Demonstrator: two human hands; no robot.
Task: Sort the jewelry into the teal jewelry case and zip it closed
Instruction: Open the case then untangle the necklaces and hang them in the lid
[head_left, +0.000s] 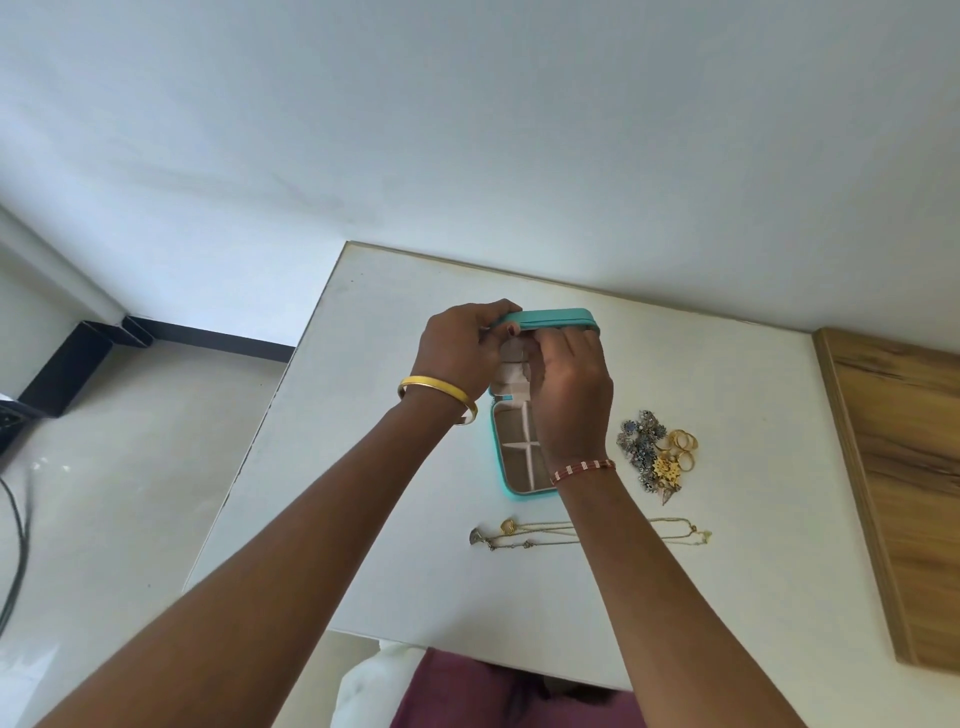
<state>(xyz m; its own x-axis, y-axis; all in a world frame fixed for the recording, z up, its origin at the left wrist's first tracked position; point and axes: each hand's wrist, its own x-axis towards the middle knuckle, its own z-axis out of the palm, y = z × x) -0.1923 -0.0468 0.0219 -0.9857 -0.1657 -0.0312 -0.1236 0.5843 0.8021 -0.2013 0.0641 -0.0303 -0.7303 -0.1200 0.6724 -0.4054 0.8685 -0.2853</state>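
Case: your teal zip jewelry case (506, 457) lies open on the white bench (395, 519), long axis running away from you, lid (550, 318) raised at the far end.
Left hand (460, 345): you grip the lid's left corner.
Right hand (574, 395): your fingers curl at the lid's inside; what they hold, you cannot tell.

Both hands, left (460, 345) and right (571, 395), cover most of the case (519, 457) inside, so the lid's lining and far compartments can't be read. Right-hand fingertips are tucked under the lid edge, grip unclear. The heap of jewelry (655, 457) is too small and tangled to count pieces. Necklaces (589, 532) pass under the right forearm. The wood board (904, 467) is cut off at the right edge.
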